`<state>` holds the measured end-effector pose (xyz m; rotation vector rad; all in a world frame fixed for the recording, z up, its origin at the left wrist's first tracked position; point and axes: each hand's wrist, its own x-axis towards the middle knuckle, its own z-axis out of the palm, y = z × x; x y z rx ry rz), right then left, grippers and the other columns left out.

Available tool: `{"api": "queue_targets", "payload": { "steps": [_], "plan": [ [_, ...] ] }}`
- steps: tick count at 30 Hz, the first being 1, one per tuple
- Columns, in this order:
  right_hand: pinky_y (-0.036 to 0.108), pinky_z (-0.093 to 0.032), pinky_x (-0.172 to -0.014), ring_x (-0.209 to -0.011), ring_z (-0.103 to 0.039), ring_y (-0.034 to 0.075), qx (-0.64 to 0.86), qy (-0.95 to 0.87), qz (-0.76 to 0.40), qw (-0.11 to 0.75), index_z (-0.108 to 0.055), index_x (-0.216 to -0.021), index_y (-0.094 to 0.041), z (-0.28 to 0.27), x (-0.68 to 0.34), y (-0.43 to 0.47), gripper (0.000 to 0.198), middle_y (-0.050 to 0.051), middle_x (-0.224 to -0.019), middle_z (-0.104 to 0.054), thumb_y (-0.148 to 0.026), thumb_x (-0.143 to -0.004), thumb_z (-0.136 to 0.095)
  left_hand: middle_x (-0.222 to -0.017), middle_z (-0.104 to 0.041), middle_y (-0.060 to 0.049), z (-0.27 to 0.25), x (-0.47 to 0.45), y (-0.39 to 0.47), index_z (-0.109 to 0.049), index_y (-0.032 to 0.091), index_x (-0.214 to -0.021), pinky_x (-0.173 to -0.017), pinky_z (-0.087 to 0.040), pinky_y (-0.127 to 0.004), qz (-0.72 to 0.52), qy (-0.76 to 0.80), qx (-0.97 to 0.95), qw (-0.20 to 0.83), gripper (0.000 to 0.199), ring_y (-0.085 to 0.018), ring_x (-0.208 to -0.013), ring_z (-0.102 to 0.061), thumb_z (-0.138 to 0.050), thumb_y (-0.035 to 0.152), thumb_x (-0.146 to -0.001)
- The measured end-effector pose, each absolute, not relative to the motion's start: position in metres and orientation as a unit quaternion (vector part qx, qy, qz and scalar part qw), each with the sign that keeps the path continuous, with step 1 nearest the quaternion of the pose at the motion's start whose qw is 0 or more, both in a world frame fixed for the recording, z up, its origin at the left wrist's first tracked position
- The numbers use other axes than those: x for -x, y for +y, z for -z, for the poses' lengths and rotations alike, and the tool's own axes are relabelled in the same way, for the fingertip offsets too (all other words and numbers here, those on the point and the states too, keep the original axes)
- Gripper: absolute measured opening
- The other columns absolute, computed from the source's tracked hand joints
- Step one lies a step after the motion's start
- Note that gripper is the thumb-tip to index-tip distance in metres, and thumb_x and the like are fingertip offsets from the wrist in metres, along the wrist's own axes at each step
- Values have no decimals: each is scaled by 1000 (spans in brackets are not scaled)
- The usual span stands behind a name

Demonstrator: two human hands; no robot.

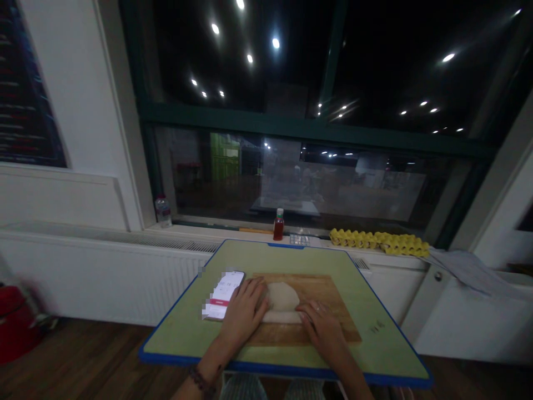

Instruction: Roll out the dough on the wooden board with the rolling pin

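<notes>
A pale sheet of dough [283, 296] lies flat on a wooden cutting board [339, 303], its near edge shaped like a thick roll. My left hand [246, 304] rests over the left side of the dough, with its fingers bent together on it. At the right end of the roll, my right hand [318, 320] has its fingertips and thumb curled onto the dough. Parts of the dough are covered by both hands. Just left of my left hand lies a phone [222, 293] with a lit white screen and a red bar.
A small green table [195, 333] with a blue rim carries the board. On the windowsill behind stand a red-filled bottle [278, 226], yellow egg trays [378, 241] and a clear plastic bottle [164, 212]. A grey cloth [470, 269] lies right; a red bucket [16, 322] stands left.
</notes>
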<state>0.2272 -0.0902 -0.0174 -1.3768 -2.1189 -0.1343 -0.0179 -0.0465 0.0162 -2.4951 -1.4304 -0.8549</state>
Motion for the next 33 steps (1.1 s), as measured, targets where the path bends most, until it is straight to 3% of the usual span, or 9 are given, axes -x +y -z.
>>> {"api": "queue_targets", "payload": {
  "steps": [5, 10, 17, 22, 27, 33],
  "plan": [
    [36, -37, -109, -127, -49, 17, 532, -783, 103, 305, -52, -134, -20, 19, -224, -81, 39, 4, -138, -56, -26, -100, -34, -132, -58, -8, -22, 13, -31, -59, 21, -120, -103, -39, -43, 257, -506, 822, 48, 32, -25, -122, -48, -46, 38, -96],
    [36, -41, -105, -120, -57, 19, 573, -762, 152, 260, -59, -129, -19, 18, -214, -74, 38, 7, -129, -63, -22, -100, -34, -131, -59, -8, -16, 10, -28, -61, 22, -121, -101, -41, -45, 240, -523, 816, 60, 33, -27, -123, -49, -48, 38, -95],
    [42, -38, -107, -122, -55, 21, 608, -724, 204, 253, -55, -133, -16, 28, -205, -98, 42, 9, -133, -60, -20, -100, -30, -133, -60, -7, -4, 15, -55, -58, 22, -130, -104, -40, -43, 233, -500, 831, 66, 38, -25, -123, -51, -43, 28, -96],
    [46, -38, -107, -122, -55, 23, 628, -713, 205, 234, -55, -133, -17, 20, -202, -93, 42, 12, -132, -60, -18, -100, -30, -135, -59, -8, -6, 10, -47, -57, 20, -132, -105, -38, -43, 210, -520, 824, 82, 40, -25, -126, -50, -42, 26, -96],
    [41, -43, -101, -112, -62, 23, 661, -715, 160, 163, -68, -114, -13, -1, -201, -61, 38, 16, -114, -69, -16, -97, -33, -134, -60, -9, -9, 5, -26, -59, 21, -129, -104, -39, -44, 190, -534, 819, 84, 39, -26, -127, -50, -42, 27, -95],
    [48, -37, -106, -118, -59, 26, 670, -713, 144, 150, -67, -116, -14, -8, -198, -44, 41, 16, -122, -66, -17, -96, -32, -142, -53, -11, -13, 3, -9, -55, 21, -134, -108, -32, -50, 170, -540, 821, 72, 44, -29, -133, -43, -42, 30, -93]
  ]
}}
